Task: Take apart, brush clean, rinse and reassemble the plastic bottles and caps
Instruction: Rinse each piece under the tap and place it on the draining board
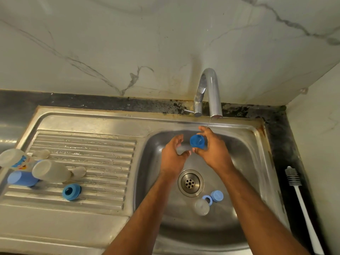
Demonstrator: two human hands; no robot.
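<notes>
Two bare forearms reaching over steel sink (257, 144). Right hand (213, 150) pinching dark blue cap (197, 141) under thin stream from chrome tap (209, 89); left hand (173, 155) just beside, fingers loosely curled, holding nothing. Pale blue caps and clear cap (202, 207) near drain. On drainboard (110, 137): clear bottles (52, 172) lying sideways, one label unreadable; blue ring (71, 191). Bottle brush (298, 192) on right counter.

dim warm light | glare on faucet (209, 89) | wide-angle edge distortion | sharp
</notes>
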